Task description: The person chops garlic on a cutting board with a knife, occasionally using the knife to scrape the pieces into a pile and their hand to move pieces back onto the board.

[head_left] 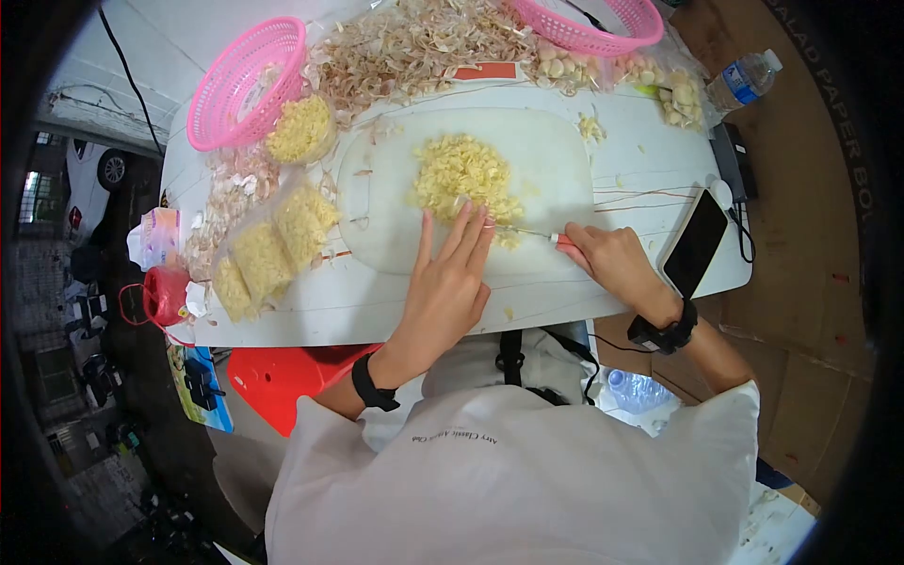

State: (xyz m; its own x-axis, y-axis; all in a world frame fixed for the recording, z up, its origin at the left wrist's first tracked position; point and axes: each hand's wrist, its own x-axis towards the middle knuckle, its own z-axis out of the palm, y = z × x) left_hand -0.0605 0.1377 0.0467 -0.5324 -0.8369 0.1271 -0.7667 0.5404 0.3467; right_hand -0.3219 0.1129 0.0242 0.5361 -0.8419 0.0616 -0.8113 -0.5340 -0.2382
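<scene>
My right hand [612,264] is closed around the orange-red handle of a small knife [527,232]. Its thin blade points left, toward my left hand [452,278]. The left hand lies palm down with fingers stretched out, their tips at the near edge of a heap of sliced garlic [461,174]. Whether a piece lies under those fingertips is hidden. Both the heap and the blade are over a white cutting board [556,151]. A few loose slices rest near the blade.
Bags of garlic slices [264,259] lie to the left, below a pink basket [209,108]. Garlic skins [414,52] pile up at the back, near another pink basket [603,42]. On the right are a phone [695,243], a water bottle [739,83] and bagged peeled cloves [680,97].
</scene>
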